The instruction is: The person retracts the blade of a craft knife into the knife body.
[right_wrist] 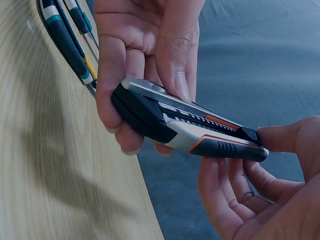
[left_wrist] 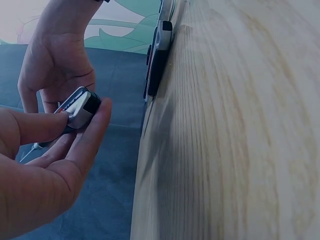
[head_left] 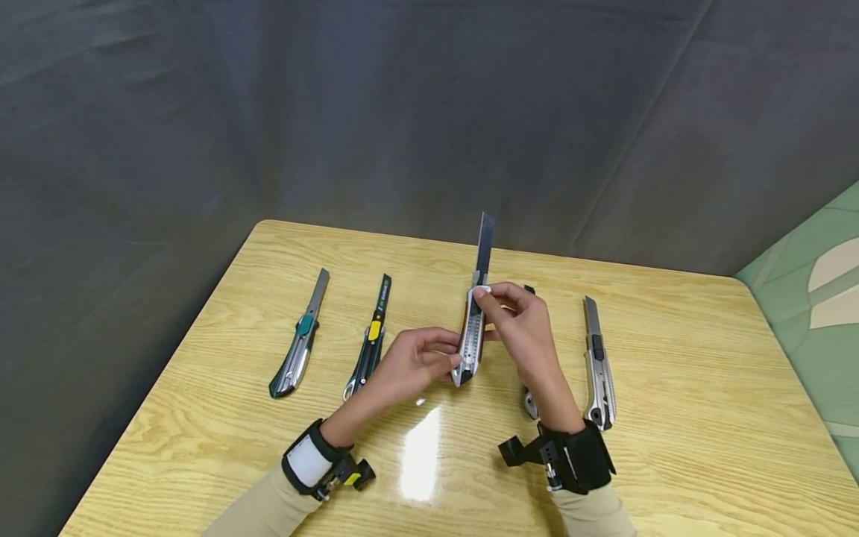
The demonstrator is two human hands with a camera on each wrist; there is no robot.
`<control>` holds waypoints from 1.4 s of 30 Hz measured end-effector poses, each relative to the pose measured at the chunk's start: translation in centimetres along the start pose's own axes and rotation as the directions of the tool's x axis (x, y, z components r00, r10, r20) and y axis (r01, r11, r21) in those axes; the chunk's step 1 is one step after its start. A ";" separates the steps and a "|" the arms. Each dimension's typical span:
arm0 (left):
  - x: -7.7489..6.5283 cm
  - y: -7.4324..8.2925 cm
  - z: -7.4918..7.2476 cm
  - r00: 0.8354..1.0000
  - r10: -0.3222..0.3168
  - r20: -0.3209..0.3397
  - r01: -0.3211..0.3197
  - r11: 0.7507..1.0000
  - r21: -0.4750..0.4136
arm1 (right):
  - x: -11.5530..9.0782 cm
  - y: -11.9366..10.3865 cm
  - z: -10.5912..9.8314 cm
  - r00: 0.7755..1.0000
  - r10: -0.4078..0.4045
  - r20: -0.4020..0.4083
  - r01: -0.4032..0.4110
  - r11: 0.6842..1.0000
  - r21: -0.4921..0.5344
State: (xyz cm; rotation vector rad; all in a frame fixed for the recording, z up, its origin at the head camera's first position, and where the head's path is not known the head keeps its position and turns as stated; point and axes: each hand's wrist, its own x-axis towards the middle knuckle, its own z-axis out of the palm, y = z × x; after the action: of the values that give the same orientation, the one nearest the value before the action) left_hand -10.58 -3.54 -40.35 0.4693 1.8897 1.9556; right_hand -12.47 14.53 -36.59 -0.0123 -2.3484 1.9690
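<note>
A snap-off utility knife (head_left: pixel 472 339), silver and black with orange trim, is held up over the table with its long blade extended and pointing away. My left hand (head_left: pixel 412 363) pinches its butt end between thumb and fingers. Near the blade end, my right hand (head_left: pixel 528 332) grips the same knife, its thumb on the black slider. The right wrist view shows the slider channel of the knife (right_wrist: pixel 215 127) and both hands around its body. In the left wrist view, the silver and black butt of the knife (left_wrist: pixel 82 110) sits between thumb and fingers.
On the wooden table (head_left: pixel 698 373) lie a teal and silver cutter (head_left: pixel 295 358) and a dark cutter with a yellow slider (head_left: pixel 373 330) at left. Another knife (head_left: pixel 530 405) is mostly hidden by the right arm. A silver knife (head_left: pixel 600 373) lies farther right. Grey cloth (head_left: pixel 429 119) hangs behind.
</note>
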 end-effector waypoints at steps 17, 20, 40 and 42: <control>0.0 -0.2 0.0 0.999 -0.031 -0.015 0.031 0.999 -0.017 | 0.0 0.2 -0.1 1.000 0.009 0.013 -0.009 1.000 0.000; 0.0 -0.3 0.0 0.999 -0.031 -0.014 0.031 0.999 -0.024 | 0.1 0.1 -0.1 1.000 0.013 0.015 -0.013 1.000 -0.006; -0.1 -0.5 -0.1 1.000 -0.024 -0.007 0.024 1.000 -0.009 | 0.0 0.0 -0.1 0.999 0.038 0.028 -0.038 0.999 0.007; -0.1 -0.5 -0.1 1.000 -0.025 -0.011 0.025 1.000 -0.011 | 0.0 0.0 -0.1 0.999 0.035 0.032 -0.036 0.999 0.013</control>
State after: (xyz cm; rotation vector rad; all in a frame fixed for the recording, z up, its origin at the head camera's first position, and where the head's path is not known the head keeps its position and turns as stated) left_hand -10.57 -3.67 -40.81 0.4313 1.8819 1.9551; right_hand -12.45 14.62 -36.54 -0.0227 -2.3708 2.0153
